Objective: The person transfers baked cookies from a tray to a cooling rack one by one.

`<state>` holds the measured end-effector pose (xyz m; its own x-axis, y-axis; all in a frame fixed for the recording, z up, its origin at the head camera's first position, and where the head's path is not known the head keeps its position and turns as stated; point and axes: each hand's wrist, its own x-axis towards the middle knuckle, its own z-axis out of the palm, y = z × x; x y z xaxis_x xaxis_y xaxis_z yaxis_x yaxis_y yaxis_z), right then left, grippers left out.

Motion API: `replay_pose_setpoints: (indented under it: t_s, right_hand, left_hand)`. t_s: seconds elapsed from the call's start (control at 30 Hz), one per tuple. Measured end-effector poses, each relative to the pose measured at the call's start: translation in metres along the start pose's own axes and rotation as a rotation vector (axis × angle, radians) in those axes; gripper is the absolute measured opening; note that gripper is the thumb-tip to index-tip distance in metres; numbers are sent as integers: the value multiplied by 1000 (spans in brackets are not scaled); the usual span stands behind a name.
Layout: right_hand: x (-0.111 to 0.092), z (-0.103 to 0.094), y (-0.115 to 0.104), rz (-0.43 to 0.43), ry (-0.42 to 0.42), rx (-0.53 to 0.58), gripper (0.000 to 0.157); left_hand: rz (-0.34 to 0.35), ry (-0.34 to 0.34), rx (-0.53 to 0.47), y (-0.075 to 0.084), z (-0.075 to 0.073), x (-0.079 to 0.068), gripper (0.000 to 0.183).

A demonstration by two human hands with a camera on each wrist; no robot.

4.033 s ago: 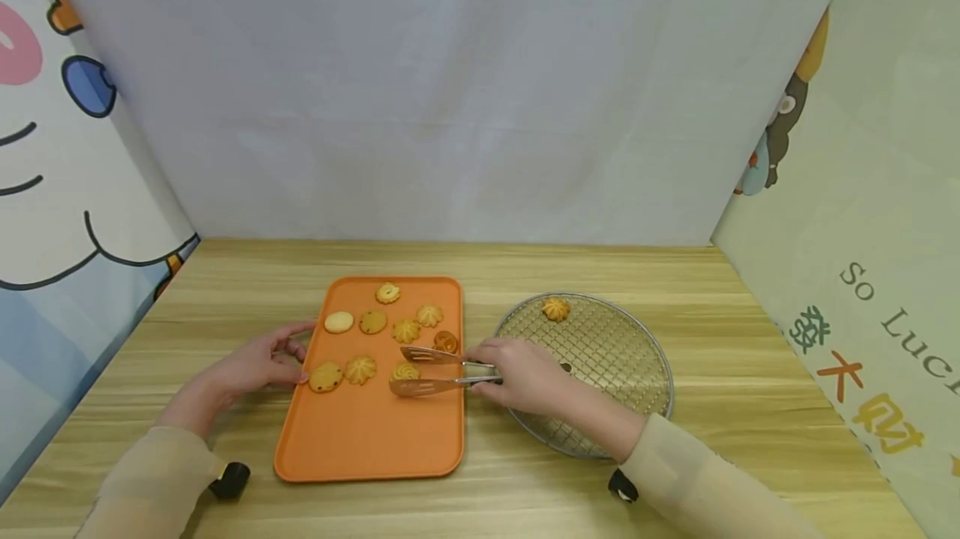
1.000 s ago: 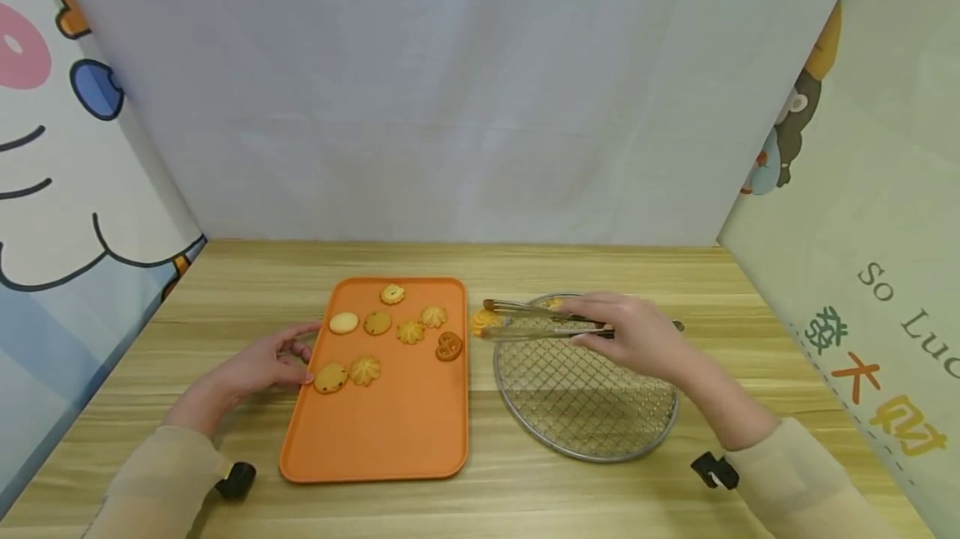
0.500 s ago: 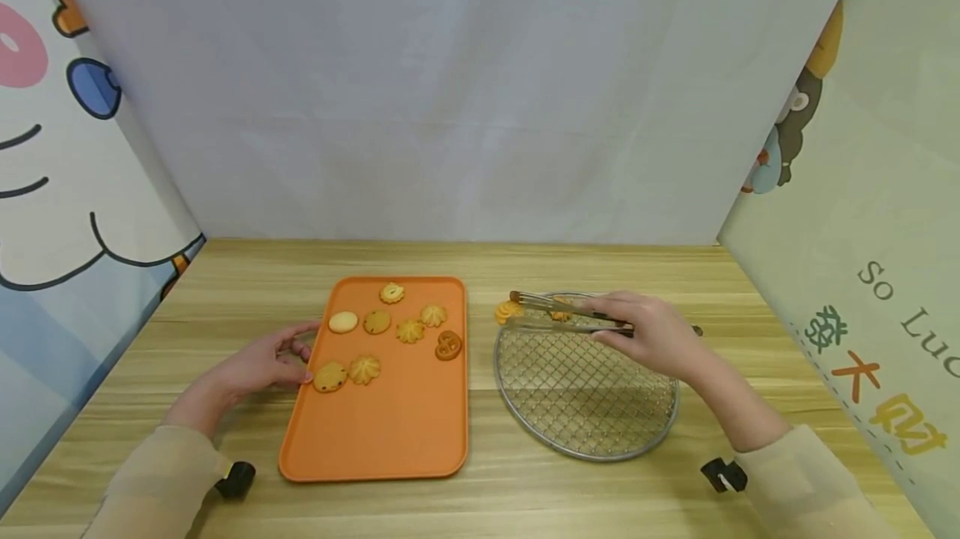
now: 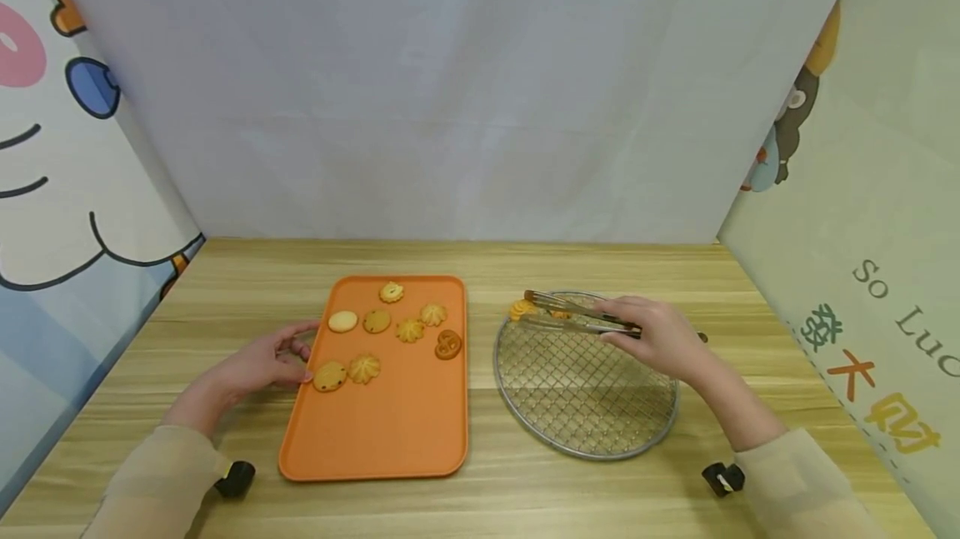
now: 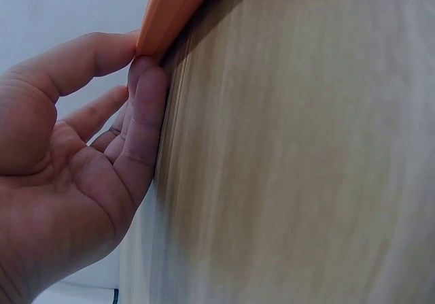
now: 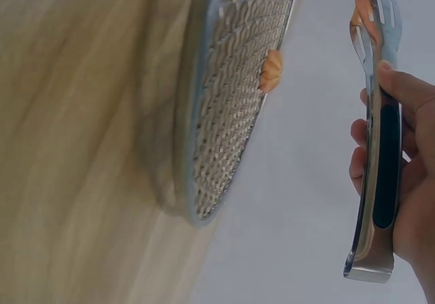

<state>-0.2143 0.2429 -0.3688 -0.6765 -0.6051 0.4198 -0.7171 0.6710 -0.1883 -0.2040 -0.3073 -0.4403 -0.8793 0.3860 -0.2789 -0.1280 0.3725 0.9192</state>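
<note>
My left hand (image 4: 262,366) pinches the left rim of an orange tray (image 4: 375,431), thumb on top and fingers below in the left wrist view. Several cookies lie on the tray, among them a pretzel-shaped one (image 4: 448,345) and a pale round one (image 4: 343,321). In my right hand (image 4: 656,339) are metal serving tongs (image 6: 384,161) with dark grip panels. Their tips are at a swirled cookie (image 4: 521,309), held over the far left rim of a round wire rack (image 4: 585,389). Behind the tongs, a fluted cookie (image 6: 270,71) sits on the rack.
Tray and rack stand side by side on a wood-grain table (image 4: 480,506), a narrow strip of tabletop between them. A plain light backdrop (image 4: 465,106) rises at the table's far edge, with printed panels at both sides.
Over four seconds, the right hand has brought the swirled cookie from the tray to the rack with the tongs. Lately it has shifted slightly right. The left hand keeps its place.
</note>
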Motion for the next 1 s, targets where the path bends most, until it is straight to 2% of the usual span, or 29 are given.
replay_pose_setpoints:
  t_s: [0.27,0.67,1.0]
  right_hand:
    - [-6,7,8,12,2,-18,39]
    - [-12,12,21,105,-79,-28,39]
    - [-12,22,29,106,-117,-65,39]
  left_hand:
    - [9,-2,-4,0,0,-1,87]
    - [7,0,-18,1,1,-1,85]
    - [9,6,-10,1,1,-1,86]
